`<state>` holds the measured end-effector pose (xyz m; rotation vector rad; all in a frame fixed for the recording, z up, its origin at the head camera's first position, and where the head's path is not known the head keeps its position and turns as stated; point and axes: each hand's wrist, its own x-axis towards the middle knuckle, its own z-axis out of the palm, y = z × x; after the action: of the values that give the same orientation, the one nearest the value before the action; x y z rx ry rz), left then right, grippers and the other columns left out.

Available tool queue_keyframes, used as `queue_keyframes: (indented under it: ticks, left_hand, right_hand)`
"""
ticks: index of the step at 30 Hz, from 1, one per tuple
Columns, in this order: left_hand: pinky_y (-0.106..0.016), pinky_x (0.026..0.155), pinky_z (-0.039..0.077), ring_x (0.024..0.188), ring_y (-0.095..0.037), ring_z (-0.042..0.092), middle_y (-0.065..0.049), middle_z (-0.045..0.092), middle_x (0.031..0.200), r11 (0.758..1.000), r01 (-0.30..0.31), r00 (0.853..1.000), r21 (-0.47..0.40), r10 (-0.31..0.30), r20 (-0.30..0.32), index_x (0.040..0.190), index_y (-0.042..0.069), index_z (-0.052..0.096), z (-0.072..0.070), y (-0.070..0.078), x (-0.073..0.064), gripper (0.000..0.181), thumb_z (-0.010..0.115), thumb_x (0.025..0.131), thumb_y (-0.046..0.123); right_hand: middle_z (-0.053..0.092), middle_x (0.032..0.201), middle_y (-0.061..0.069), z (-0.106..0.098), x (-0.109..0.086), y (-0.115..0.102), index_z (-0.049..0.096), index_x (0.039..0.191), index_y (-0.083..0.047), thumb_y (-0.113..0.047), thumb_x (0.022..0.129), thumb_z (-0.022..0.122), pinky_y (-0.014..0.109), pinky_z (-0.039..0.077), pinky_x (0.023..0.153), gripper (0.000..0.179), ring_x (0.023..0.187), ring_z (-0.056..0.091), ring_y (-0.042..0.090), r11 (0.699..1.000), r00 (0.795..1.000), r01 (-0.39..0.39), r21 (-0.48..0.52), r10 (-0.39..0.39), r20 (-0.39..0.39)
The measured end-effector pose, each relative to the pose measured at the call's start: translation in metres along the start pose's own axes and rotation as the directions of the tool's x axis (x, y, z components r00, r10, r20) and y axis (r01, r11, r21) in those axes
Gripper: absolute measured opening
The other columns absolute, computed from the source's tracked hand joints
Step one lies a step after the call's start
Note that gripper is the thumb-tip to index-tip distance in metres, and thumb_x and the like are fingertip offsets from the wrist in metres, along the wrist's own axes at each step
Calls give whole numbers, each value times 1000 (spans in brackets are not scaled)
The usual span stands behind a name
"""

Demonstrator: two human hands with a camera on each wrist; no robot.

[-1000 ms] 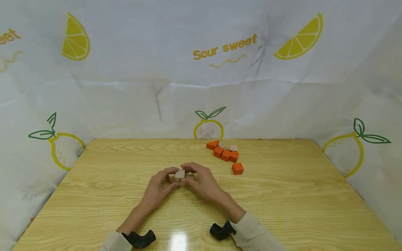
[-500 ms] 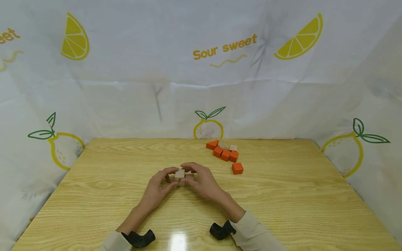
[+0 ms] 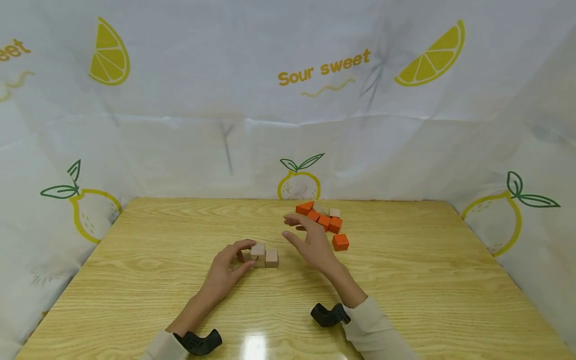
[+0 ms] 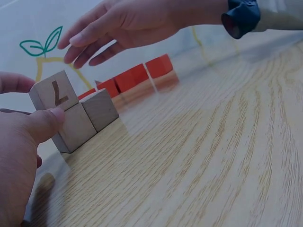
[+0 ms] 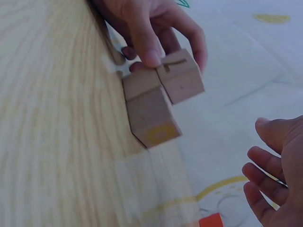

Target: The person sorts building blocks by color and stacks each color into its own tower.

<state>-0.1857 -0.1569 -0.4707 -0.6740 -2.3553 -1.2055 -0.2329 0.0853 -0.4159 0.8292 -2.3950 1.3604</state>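
taking twelve o'clock as straight toward the backdrop in the head view, the left hand [image 3: 223,270] comes in from eight o'clock and pinches the marked block [image 3: 258,248] between thumb and fingers, its thumb tip resting near the seam below. the marked block, pale wood with a dark brown sign on its near face, sits on top of the lower block [image 4: 76,128]. at three o'clock from that one, set against it, the side block [image 3: 271,258] stands on the wood-grained table [image 3: 405,300].

the two hands are well apart. the right hand [image 3: 315,248] is at three o'clock from the stack, its thumb away from its loosely bent fingers, with nothing in its grasp.

at two o'clock from the stack lie three orange cubes [image 3: 335,225] in a slanting row, partly hidden by the right hand, with an orange triangle [image 3: 304,208] at the row's ten o'clock end. two pale pieces [image 3: 334,213] lie just behind the row. a lone orange cube [image 3: 340,242] sits at three o'clock from the right hand, near it. each wrist bears a black fitting [image 3: 198,344]. the white backdrop [image 3: 202,75] carries lemon drawings.
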Motion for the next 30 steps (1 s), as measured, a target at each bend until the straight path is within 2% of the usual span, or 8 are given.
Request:
queue_keyframes:
  ticks: [4, 11, 16, 20, 23, 26, 30]
  left_hand:
    - [-29, 64, 42, 76, -14, 50, 10, 59, 100, 1000, -6, 1000, 7, 6, -7, 127, 21, 59, 0, 0, 0, 53, 77, 79, 7]
    - [-29, 65, 42, 77, -14, 50, 8, 60, 104, 1000, -22, 1000, 0, 22, -8, 127, 19, 59, 0, 0, -1, 54, 77, 78, 6]
    - [-28, 62, 39, 75, -14, 49, 6, 60, 100, 1000, -29, 1000, 2, 29, -7, 127, 19, 58, 0, -1, -1, 54, 77, 79, 6]
    - [-28, 61, 38, 74, -14, 48, 2, 60, 96, 1000, -30, 1000, -1, 30, -8, 127, 19, 58, 0, -1, -1, 53, 77, 79, 6]
    - [-28, 62, 39, 75, -15, 49, 4, 60, 98, 999, -32, 999, 3, 33, -8, 128, 19, 58, 0, -1, -1, 53, 77, 79, 7]
    - [-28, 63, 39, 75, -15, 49, 6, 60, 102, 999, -32, 999, 7, 32, -10, 127, 19, 58, 1, -1, -1, 53, 77, 79, 7]
    - [-26, 61, 37, 74, -14, 49, 6, 61, 103, 1000, -27, 1000, 9, 27, -14, 127, 18, 59, 0, -1, -1, 53, 78, 78, 7]
  right_hand:
    - [65, 112, 10, -10, 3, 8, 61, 122, -2, -10, 90, 69, 44, 46, 89, 34, 105, 57, 24, 999, 998, 26, -47, -28, -54]
    - [62, 114, 16, -29, 2, 24, 62, 120, 0, -11, 91, 67, 49, 50, 81, 31, 101, 59, 35, 996, 988, -82, -24, 78, -131]
    - [61, 119, 15, -40, 0, 38, 61, 124, -2, -13, 92, 66, 45, 51, 79, 34, 101, 60, 33, 987, 977, -156, -49, 147, -156]
    - [60, 122, 16, -46, -2, 50, 59, 125, -1, -13, 93, 64, 44, 52, 79, 34, 103, 60, 31, 982, 971, -183, -49, 173, -164]
    - [59, 121, 17, -53, -4, 56, 59, 125, 1, -13, 93, 65, 45, 51, 81, 35, 104, 60, 34, 980, 967, -190, -51, 178, -183]
    - [58, 123, 17, -60, -5, 62, 59, 126, 0, -15, 94, 64, 47, 47, 87, 36, 109, 56, 35, 973, 955, -226, -40, 213, -207]
    - [55, 128, 14, -69, -8, 71, 57, 130, -5, -21, 96, 61, 48, 43, 93, 38, 115, 51, 35, 944, 917, -330, 20, 325, -232]
